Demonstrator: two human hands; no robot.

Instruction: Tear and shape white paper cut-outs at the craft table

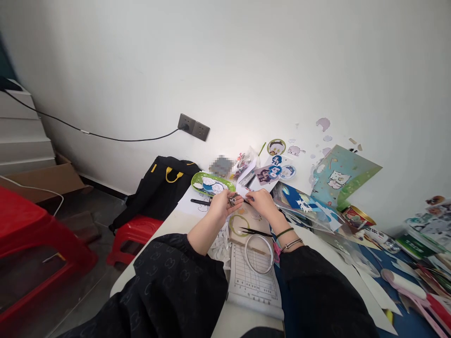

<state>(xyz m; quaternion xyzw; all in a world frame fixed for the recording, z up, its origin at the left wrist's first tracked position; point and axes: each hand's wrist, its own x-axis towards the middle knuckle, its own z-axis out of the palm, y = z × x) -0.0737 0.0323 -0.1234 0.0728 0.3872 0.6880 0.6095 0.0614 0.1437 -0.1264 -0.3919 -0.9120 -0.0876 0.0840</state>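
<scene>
While both hands (243, 203) pinch a small cutout (233, 201), tweezers (255, 231), tape ring (260, 253) and green tray (197, 178) crowd close.

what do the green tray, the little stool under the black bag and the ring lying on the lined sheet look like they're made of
Green tray: probably glossy plastic or melamine; its rim glints and the inside carries a printed cartoon.
Stool: moulded red plastic, smooth with a soft sheen.
Ring: thin and pale with a shiny edge, so metal or clear plastic; too small to tell which.
Lined sheet: matte white paper.
</scene>
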